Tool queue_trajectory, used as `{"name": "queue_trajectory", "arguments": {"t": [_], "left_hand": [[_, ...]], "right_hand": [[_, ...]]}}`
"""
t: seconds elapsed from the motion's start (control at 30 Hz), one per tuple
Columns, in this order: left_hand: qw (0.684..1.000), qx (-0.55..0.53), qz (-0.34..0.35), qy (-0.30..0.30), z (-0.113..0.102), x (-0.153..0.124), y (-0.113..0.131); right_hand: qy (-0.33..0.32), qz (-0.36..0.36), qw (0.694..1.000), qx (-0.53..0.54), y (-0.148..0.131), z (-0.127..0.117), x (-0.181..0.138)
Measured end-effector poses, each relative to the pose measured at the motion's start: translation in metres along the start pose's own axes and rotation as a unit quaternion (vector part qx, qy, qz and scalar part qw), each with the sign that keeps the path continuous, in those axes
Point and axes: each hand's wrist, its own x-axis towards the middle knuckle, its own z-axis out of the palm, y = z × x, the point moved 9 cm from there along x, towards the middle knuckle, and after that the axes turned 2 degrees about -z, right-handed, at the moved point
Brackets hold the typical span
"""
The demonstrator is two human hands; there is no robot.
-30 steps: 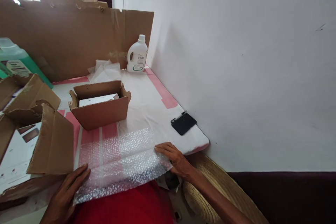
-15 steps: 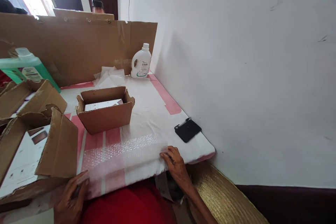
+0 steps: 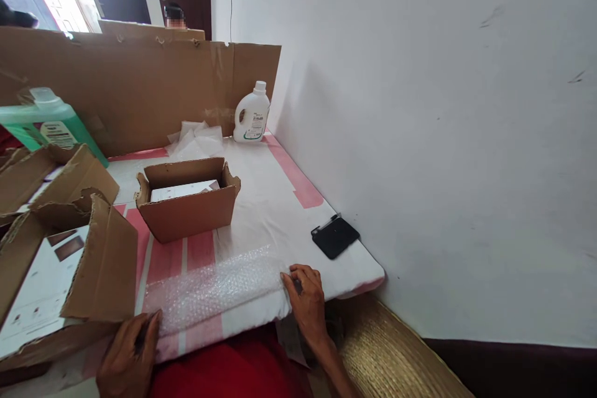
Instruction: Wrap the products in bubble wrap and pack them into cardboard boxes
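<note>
A strip of clear bubble wrap (image 3: 219,289) lies along the near edge of the cloth-covered table. At its left end, my left hand (image 3: 128,351) is curled with thumb and fingers gripping the near corner. My right hand (image 3: 306,301) pinches the right end between thumb and fingers. Beyond the strip stands an open cardboard box (image 3: 191,219) with a white printed box (image 3: 181,190) inside. Close by my left hand is a larger open carton (image 3: 105,261), which also holds a white printed box (image 3: 44,289).
A black pouch or case (image 3: 334,237) lies near the wall. Farther back are a white jug (image 3: 252,115), crumpled clear wrap (image 3: 198,140) and a jug of green liquid (image 3: 56,127). A cardboard panel (image 3: 153,93) stands across the table; a person's head shows behind it.
The bubble wrap now lies flatter, its bubbly face reaching nearer the table edge where a smooth, raised band was. My right hand has shifted slightly left. The boxes stay put.
</note>
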Motion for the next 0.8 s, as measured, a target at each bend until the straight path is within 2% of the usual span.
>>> {"name": "queue_trajectory", "arguments": {"t": [0.13,0.23,0.33,0.4,0.47,0.5,0.63,0.7,0.8], "left_hand": [[0.999,0.011,0.014,-0.029,0.002,0.002,0.005],[0.999,0.023,-0.002,-0.032,0.0,0.006,0.011],[0.998,0.06,-0.031,-0.016,-0.006,0.006,0.012],[0.996,0.09,-0.021,0.012,-0.014,0.004,0.015],[0.994,0.102,0.029,0.035,-0.02,0.002,0.026],[0.993,0.092,0.075,0.024,-0.018,0.001,0.035],[0.957,0.029,0.277,-0.08,0.004,-0.004,0.069],[0.945,0.026,0.314,-0.082,0.007,-0.002,0.072],[0.944,0.023,0.321,-0.073,0.009,0.001,0.068]], "right_hand": [[0.014,-0.008,0.999,-0.028,-0.004,0.002,0.002],[0.011,-0.01,0.999,-0.05,-0.004,0.005,0.003],[0.006,-0.009,0.998,-0.063,-0.002,0.007,0.005],[0.001,-0.008,0.998,-0.064,-0.001,0.009,0.006],[-0.008,-0.007,0.998,-0.065,0.0,0.01,0.007],[-0.009,-0.007,0.998,-0.065,0.001,0.01,0.008],[-0.015,-0.006,0.998,-0.068,0.003,0.01,0.009],[-0.027,-0.007,0.997,-0.074,0.005,0.013,0.01],[-0.037,-0.009,0.995,-0.087,0.007,0.018,0.014]]}}
